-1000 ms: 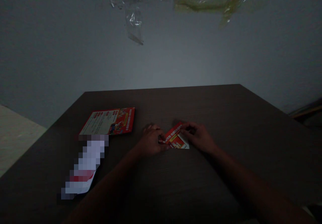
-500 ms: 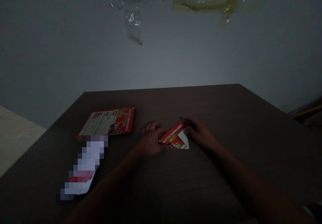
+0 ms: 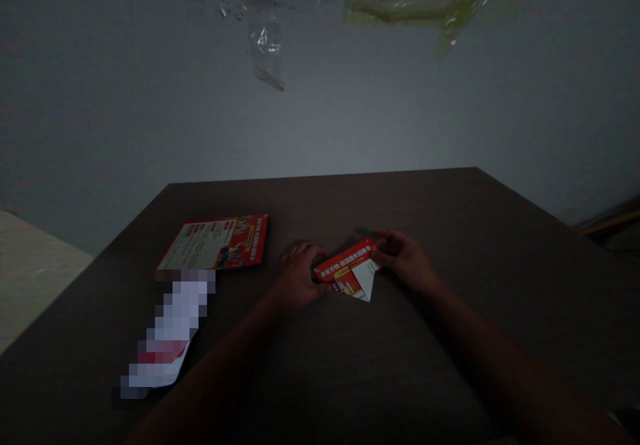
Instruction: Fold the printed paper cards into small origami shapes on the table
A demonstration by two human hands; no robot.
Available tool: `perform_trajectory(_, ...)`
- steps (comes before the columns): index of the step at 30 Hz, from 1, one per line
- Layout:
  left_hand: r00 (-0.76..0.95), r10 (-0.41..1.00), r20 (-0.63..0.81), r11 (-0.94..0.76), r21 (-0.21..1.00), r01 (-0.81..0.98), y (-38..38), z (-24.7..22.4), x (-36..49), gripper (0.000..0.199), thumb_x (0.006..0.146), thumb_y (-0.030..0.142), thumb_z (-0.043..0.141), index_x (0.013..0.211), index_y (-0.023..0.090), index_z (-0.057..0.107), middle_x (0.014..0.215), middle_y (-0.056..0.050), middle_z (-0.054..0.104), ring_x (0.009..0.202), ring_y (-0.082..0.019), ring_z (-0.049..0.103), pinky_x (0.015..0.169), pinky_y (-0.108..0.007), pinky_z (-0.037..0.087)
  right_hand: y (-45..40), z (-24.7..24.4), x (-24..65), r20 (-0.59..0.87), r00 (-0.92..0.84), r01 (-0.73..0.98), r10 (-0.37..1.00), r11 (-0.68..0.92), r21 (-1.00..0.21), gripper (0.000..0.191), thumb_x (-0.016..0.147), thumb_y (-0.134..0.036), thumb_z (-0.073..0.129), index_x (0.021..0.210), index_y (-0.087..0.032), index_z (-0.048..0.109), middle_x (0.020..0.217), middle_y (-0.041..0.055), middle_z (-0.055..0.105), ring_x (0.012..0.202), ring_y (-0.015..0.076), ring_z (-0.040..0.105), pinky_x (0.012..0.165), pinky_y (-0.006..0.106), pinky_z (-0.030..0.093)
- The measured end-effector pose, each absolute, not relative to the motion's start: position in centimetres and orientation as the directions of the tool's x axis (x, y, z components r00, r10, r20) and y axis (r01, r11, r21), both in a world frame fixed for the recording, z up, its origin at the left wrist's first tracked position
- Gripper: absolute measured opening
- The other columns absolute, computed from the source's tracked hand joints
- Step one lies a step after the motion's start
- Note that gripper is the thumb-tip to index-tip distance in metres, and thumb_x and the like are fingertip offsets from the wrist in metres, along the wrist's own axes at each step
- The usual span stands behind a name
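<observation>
Left of the folded paper point(image 3: 345, 268) and closer to the wearer, a white-and-red item point(image 3: 170, 338) lies masked by pixelation on the desk point(image 3: 320, 211). The folded paper sits between the left hand point(image 3: 303, 275) and right hand point(image 3: 406, 263), touching both, neither nearer, its long axis slanting away rightward. The right grip pinches its right corner; whether the left grip pinches or merely steadies, one cannot tell. Fingers hide both ends. Left of and slightly beyond the paper, a red leaflet point(image 3: 240, 241) shows unreadable small print.
</observation>
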State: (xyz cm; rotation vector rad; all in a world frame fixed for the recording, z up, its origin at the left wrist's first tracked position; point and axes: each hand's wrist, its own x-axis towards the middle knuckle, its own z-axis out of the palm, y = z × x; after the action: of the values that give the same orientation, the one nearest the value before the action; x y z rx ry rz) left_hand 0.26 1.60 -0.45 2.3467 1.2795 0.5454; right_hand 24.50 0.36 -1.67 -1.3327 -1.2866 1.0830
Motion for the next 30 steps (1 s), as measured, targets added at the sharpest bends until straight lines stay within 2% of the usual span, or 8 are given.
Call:
perform_trajectory(5,0.45,0.84,0.304,-0.542,0.411,0.733,1.4,-0.3,0.3,0.039,0.07,0.018,0.061,0.108,0.02,0.052,0.122,-0.008,0.049,0.114,-0.026,0.042,0.095,-0.043,0.032,0.2,-1.6,24.4,0.002,0.008,0.159,1.0,0.001,-0.987,0.045,0.065,-0.025,0.071,0.106,-0.016,0.054,0.083,0.0026,0.062,0.074,0.0163,0.062,0.068,0.032,0.053)
perform_trajectory(9,0.528,0.768,0.363,-0.638,0.356,0.683,0.3,0.5,1.2,0.027,0.077,0.016,0.052,0.104,0.019,0.055,0.115,-0.008,0.052,0.106,-0.024,0.046,0.089,-0.039,0.035,0.1,-1.7,24.0,-0.056,0.01,0.136,0.998,-0.057,-0.989,0.046,0.063,-0.021,0.071,0.106,-0.016,0.054,0.078,0.002,0.062,0.071,0.0161,0.062,0.067,0.032,0.052)
perform_trajectory(12,0.598,0.723,0.347,-0.691,0.359,0.628,-0.7,0.7,2.2,0.019,0.081,0.019,0.05,0.099,0.02,0.057,0.107,-0.007,0.056,0.101,-0.022,0.048,0.088,-0.039,0.036,-0.1,-1.7,23.5,-0.124,-0.006,0.076,0.992,-0.124,-0.989,0.046,0.064,-0.017,0.071,0.106,-0.016,0.054,0.083,0.0038,0.064,0.072,0.0169,0.064,0.066,0.031,0.053)
perform_trajectory(15,0.652,0.681,0.333,-0.732,0.331,0.596,-1.4,0.5,2.9,0.019,0.079,0.029,0.057,0.096,0.021,0.059,0.104,-0.006,0.056,0.101,-0.023,0.048,0.096,-0.044,0.031,-0.5,-1.5,23.0,-0.191,-0.034,0.033,0.981,-0.19,-0.981,0.044,0.067,-0.016,0.068,0.107,-0.017,0.052,0.086,0.0047,0.066,0.066,0.0154,0.064,0.057,0.028,0.054)
perform_trajectory(18,0.687,0.662,0.299,-0.749,0.303,0.59,-1.6,0.2,3.2,0.022,0.076,0.035,0.061,0.095,0.023,0.06,0.102,-0.005,0.056,0.102,-0.024,0.047,0.098,-0.047,0.027,-1.0,-1.1,22.7,-0.244,-0.097,0.104,0.965,-0.235,-0.967,0.049,0.069,-0.02,0.068,0.113,-0.018,0.047,0.078,0.0025,0.065,0.049,0.0122,0.06,0.041,0.024,0.05)
perform_trajectory(20,0.7,0.654,0.287,-0.755,0.296,0.585,-1.5,0.1,3.2,0.023,0.076,0.035,0.061,0.096,0.023,0.061,0.099,-0.005,0.056,0.101,-0.024,0.047,0.098,-0.046,0.028,-1.2,-0.7,22.7,-0.273,-0.135,0.144,0.953,-0.254,-0.957,0.054,0.069,-0.02,0.068,0.117,-0.017,0.043,0.072,0.0014,0.065,0.044,0.0121,0.058,0.035,0.022,0.047)
perform_trajectory(26,0.702,0.641,0.311,-0.768,0.266,0.583,-1.4,0.2,3.2,0.021,0.078,0.036,0.059,0.094,0.023,0.061,0.098,-0.005,0.057,0.099,-0.024,0.048,0.099,-0.047,0.028,-1.5,0.2,22.8,-0.35,-0.136,0.147,0.927,-0.331,-0.932,0.058,0.07,-0.015,0.065,0.122,-0.015,0.04,0.063,-0.0003,0.064,0.044,0.0131,0.06,0.036,0.021,0.048)
perform_trajectory(30,0.756,0.586,0.291,-0.81,0.2,0.551,-1.5,0.1,3.3,0.016,0.082,0.033,0.054,0.09,0.021,0.061,0.094,-0.005,0.059,0.095,-0.022,0.051,0.093,-0.043,0.033,-1.5,0.5,22.5,-0.381,-0.136,0.169,0.914,-0.358,-0.918,0.059,0.07,-0.015,0.066,0.123,-0.015,0.04,0.061,-0.0009,0.064,0.04,0.0122,0.058,0.033,0.02,0.046)
